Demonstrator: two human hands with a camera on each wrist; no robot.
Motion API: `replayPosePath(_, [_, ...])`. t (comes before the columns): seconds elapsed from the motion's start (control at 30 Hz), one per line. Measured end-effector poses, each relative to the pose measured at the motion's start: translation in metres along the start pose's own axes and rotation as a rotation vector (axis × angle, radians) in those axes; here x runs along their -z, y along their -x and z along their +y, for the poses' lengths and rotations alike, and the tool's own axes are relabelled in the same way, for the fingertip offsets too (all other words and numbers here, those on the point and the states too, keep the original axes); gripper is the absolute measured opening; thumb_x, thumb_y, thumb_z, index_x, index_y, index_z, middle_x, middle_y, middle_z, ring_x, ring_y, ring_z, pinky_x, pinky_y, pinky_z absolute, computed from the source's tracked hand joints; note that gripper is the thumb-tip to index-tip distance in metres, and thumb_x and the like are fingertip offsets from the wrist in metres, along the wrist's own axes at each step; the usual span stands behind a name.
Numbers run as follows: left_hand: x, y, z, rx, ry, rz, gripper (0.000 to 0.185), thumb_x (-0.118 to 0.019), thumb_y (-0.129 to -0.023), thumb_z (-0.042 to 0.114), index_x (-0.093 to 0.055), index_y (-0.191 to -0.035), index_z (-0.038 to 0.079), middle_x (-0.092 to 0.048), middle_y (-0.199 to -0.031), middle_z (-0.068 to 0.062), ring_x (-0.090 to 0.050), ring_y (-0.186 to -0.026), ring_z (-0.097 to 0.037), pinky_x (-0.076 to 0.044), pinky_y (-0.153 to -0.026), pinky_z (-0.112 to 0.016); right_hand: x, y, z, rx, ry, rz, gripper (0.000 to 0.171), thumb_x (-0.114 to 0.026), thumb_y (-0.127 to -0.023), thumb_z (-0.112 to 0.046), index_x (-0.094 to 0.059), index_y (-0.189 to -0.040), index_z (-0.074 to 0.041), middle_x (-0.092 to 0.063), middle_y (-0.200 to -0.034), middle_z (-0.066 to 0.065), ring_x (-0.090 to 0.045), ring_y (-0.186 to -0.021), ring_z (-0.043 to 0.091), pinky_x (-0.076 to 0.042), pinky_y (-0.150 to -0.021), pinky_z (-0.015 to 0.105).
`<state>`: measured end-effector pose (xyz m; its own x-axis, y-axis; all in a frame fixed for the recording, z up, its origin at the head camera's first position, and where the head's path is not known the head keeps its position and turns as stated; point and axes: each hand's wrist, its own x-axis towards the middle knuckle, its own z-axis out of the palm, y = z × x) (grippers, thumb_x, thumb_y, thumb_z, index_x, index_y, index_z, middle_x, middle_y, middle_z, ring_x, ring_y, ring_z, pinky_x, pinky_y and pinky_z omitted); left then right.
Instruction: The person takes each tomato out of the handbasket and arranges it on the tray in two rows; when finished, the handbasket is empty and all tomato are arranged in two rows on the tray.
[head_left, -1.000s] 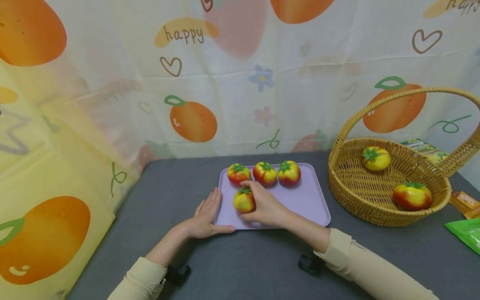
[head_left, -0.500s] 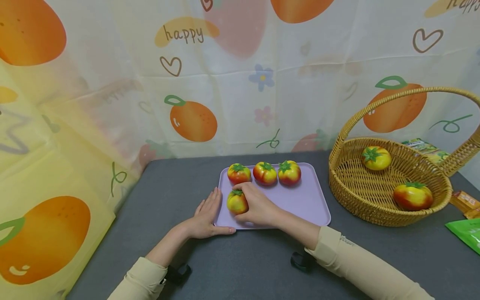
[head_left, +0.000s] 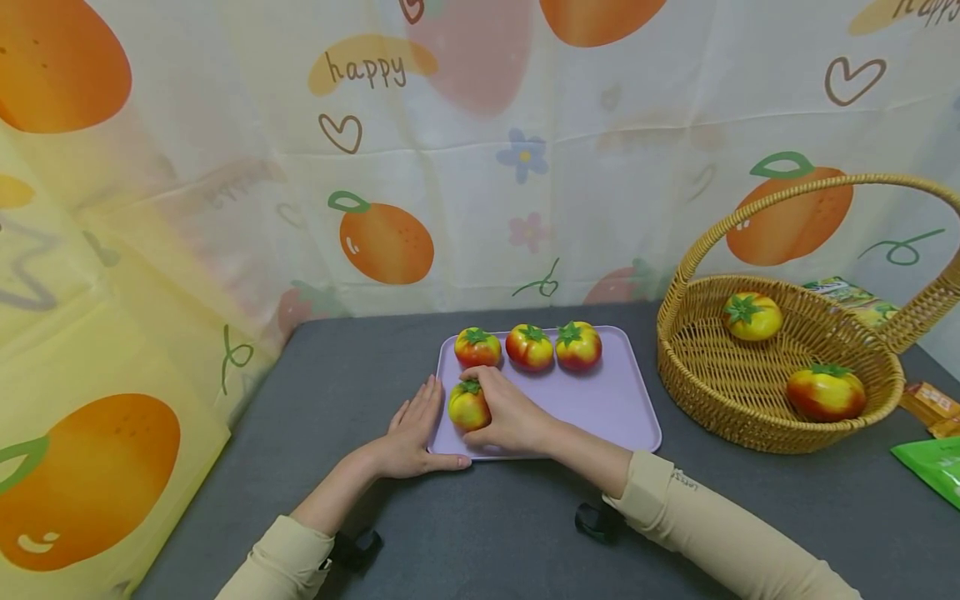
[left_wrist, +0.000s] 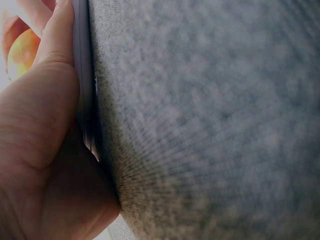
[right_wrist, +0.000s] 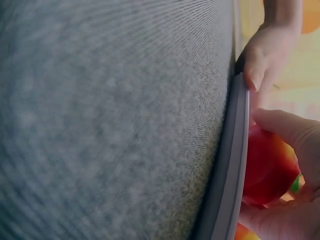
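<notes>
The right hand (head_left: 513, 414) curls its fingers and thumb around a yellow-red tomato (head_left: 468, 406) that sits at the near left corner of the lilac tray (head_left: 609, 400), close to the tray's left rim. The left hand (head_left: 411, 433) lies flat with straight fingers against the tray's left edge, its thumb along the near corner; the two hands are just beside each other, with the tomato between them. The right wrist view shows the tomato pressed between thumb and fingers just inside the tray's raised rim. Three more tomatoes (head_left: 529, 346) stand in a row along the far edge of the tray, just behind the held one. The middle and right of the tray are bare. A wicker basket (head_left: 693, 367) with two tomatoes stands to the right on the grey table (head_left: 337, 392), near the tray but apart from it.
</notes>
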<state>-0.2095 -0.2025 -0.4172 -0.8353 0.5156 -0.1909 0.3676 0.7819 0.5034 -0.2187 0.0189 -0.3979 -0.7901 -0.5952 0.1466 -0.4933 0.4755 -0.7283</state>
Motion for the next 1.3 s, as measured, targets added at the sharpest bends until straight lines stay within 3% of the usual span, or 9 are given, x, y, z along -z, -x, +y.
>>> replayPosePath(0.3, [0.0001,0.0003,0.0003,0.005,0.003,-0.008,0.120,-0.066,-0.083,0.063,0.008,-0.154,0.000,0.015,-0.160,-0.017,0.010,-0.147,-0.032,0.005,-0.113,-0.058,-0.0002,0.0013,0.0005,0.052,0.042,-0.025,0.078,-0.082,-0.079,-0.017,-0.037,-0.142,-0.004,-0.041,-0.141,0.011,-0.044,-0.121,0.022,-0.035,-0.108,0.039])
replayPosePath(1.3, [0.0001,0.0008,0.0011,-0.022,0.005,0.009,0.118,-0.067,-0.084,0.058,0.005,-0.153,-0.003,0.013,-0.160,-0.021,0.008,-0.147,-0.034,0.001,-0.111,-0.062,0.0019,0.0061,-0.0048,0.096,0.052,-0.028,0.079,-0.081,-0.080,-0.023,-0.037,-0.143,-0.002,-0.041,-0.142,0.012,-0.045,-0.121,0.022,-0.037,-0.107,0.042])
